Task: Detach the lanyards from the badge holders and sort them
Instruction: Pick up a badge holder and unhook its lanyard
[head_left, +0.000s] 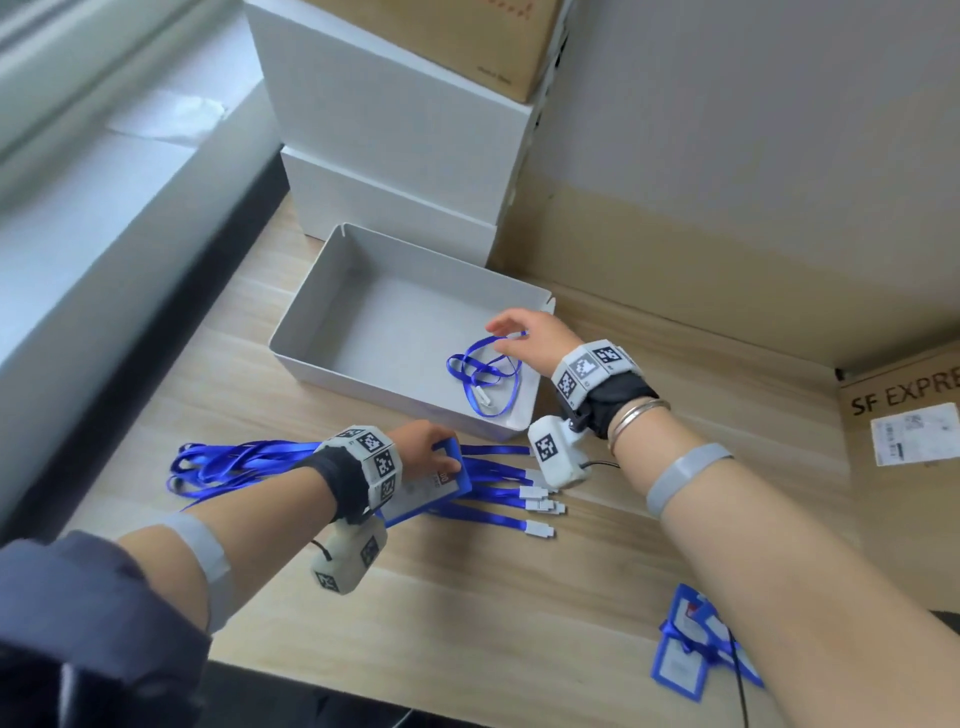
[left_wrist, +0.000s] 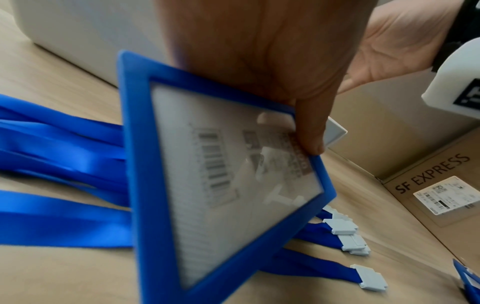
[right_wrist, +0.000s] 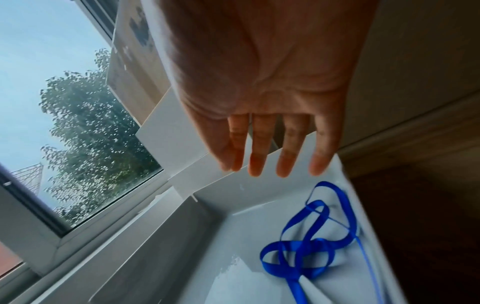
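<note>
Head view: right hand (head_left: 524, 338), fingers (right_wrist: 262, 156) spread and empty, hovers over a white tray (head_left: 311, 306) containing one blue lanyard (head_left: 485, 371); left hand (head_left: 426, 441) grips a blue badge holder (left_wrist: 207, 174) above lanyards (head_left: 234, 462) on the wooden surface (head_left: 519, 597)

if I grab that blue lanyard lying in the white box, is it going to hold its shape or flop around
The lanyard will probably flop: it lies in loose, overlapping loops in the white box, as thin ribbon does. It looks light, so it should lift easily. Its white clip would likely dangle and swing below your hand.
</note>
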